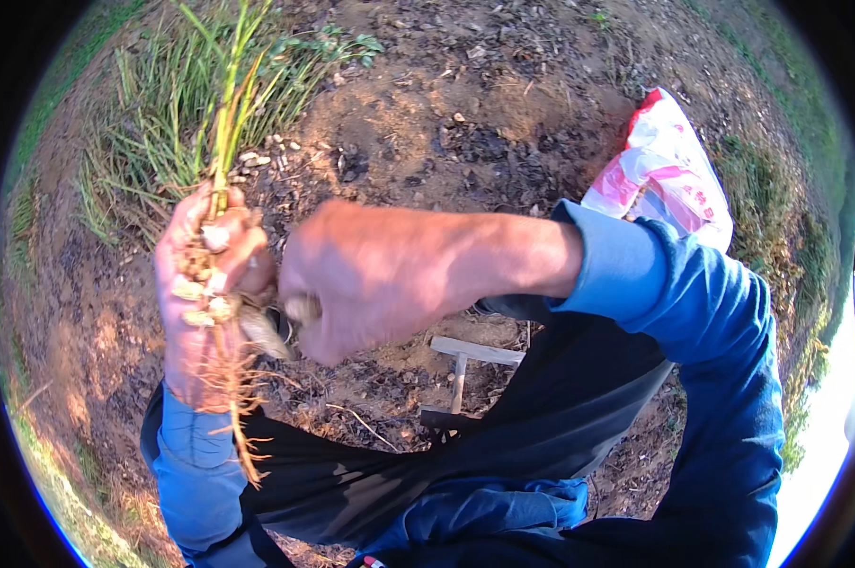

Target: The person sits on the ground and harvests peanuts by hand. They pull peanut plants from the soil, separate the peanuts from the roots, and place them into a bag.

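My left hand (pixel 211 263) grips an uprooted peanut plant (pixel 226 135) at the base of its green stems. Several pale peanut pods (pixel 199 287) cluster against the palm and fingers. Below them the thin, branching roots (pixel 236 412) hang over my wrist. Close beside the pods, my right hand (pixel 371 277) is curled, its knuckles turned upward. A rounded brownish shape shows at its fingers; blur hides whether it is a pod or a fingertip. Between the two hands is a blurred, greyish elongated thing that I cannot make out.
Pulled plants (pixel 158 121) lie heaped at the upper left, with loose peanut pods (pixel 257 160) beside them on the soil. A white, red and pink plastic bag (pixel 672 167) bearing writing rests at the right. Between my legs is a T-shaped wooden piece (pixel 477 351).
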### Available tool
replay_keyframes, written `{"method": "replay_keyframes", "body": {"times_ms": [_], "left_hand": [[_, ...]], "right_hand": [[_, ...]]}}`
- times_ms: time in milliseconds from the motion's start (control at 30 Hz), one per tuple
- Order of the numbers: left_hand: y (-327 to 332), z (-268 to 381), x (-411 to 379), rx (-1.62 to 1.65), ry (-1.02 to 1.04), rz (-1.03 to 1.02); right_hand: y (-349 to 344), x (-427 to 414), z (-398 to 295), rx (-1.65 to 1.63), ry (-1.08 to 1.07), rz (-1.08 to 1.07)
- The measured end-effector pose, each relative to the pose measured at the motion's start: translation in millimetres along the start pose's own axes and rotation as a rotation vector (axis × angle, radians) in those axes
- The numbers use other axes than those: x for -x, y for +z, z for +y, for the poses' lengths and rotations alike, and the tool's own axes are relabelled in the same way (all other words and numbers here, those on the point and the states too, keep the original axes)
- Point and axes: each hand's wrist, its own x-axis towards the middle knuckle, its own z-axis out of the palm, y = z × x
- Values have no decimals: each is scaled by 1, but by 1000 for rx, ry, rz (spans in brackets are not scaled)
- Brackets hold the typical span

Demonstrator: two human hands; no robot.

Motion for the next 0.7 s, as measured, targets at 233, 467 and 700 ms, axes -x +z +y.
{"method": "replay_keyframes", "body": {"times_ms": [233,467,700], "left_hand": [[-40,40,-12,-176,119,-209],[-21,7,2,-166,-26,-241],[6,-18,7,-167,50,-23]], "right_hand": [[-52,38,15,608,-1,456],[-62,226,128,-191,294,1225],[-4,383,374,-1119,415,1423]]}}
